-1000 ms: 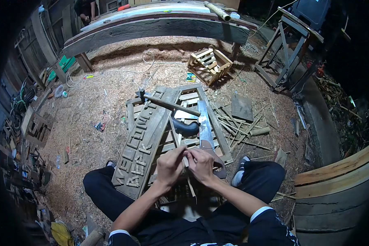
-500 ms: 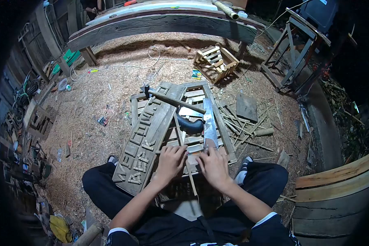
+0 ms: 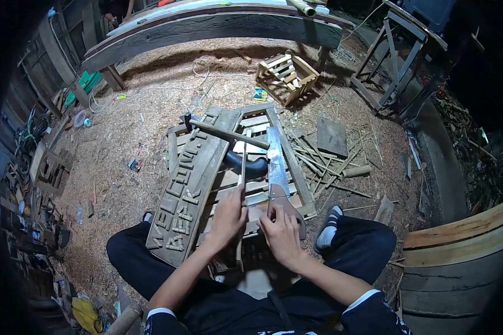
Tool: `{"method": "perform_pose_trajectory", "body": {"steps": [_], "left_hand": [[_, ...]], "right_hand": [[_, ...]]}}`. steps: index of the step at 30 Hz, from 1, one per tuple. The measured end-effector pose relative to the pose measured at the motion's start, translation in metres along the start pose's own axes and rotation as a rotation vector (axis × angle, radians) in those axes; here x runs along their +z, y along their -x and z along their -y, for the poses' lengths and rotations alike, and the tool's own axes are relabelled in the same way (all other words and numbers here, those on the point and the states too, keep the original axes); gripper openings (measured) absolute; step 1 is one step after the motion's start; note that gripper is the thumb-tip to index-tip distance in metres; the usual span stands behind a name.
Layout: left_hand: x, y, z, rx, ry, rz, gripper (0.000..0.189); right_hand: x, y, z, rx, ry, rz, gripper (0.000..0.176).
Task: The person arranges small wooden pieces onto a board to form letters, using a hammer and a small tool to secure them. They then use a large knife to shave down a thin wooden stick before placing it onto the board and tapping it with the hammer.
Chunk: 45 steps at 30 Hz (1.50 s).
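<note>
My left hand (image 3: 227, 218) is closed around a thin wooden strip (image 3: 243, 159), which points forward and away from me. My right hand (image 3: 282, 234) sits beside the brown handle of a hand saw (image 3: 276, 162), its fingers curled together; whatever they pinch is hidden. The saw lies flat on a slatted wooden frame (image 3: 303, 178). Left of the strip, a long board (image 3: 193, 184) carries raised wooden letters. Across its upper end rests a hammer-like tool (image 3: 229, 133) with a dark head and wooden handle. A black curved handle (image 3: 254, 167) lies beneath the strip.
Sawdust covers the ground. Thin sticks (image 3: 324, 162) and a square board (image 3: 332, 137) lie to the right. Ahead are a small slatted crate (image 3: 288, 81) and a long workbench (image 3: 218, 36). Planks (image 3: 458, 240) lie at right. Another person's hand (image 3: 113, 19) shows far left.
The wooden strip has swung more upright, now gripped in my left hand. My right hand has drawn back and lower, uncovering the saw's brown handle. The view has shifted slightly.
</note>
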State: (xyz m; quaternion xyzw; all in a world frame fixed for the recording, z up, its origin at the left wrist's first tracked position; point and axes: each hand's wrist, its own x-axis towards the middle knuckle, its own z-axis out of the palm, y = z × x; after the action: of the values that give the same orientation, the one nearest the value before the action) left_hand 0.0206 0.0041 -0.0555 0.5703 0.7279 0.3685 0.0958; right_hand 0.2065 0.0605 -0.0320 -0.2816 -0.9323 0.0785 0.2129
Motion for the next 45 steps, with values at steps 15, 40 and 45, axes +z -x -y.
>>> {"method": "perform_pose_trajectory", "body": {"steps": [15, 40, 45], "left_hand": [[-0.017, 0.005, 0.012, -0.047, -0.155, 0.059, 0.058], [-0.091, 0.016, 0.064, -0.421, -0.540, -0.051, 0.128], [-0.098, 0.013, 0.072, -0.408, -0.500, -0.093, 0.130]], "right_hand": [[-0.019, -0.027, -0.031, -0.231, -0.047, -0.366, 0.019], [0.011, -0.065, -0.015, -0.196, -0.054, -0.142, 0.032], [0.034, -0.080, -0.039, -0.221, 0.010, -0.132, 0.030]]}}
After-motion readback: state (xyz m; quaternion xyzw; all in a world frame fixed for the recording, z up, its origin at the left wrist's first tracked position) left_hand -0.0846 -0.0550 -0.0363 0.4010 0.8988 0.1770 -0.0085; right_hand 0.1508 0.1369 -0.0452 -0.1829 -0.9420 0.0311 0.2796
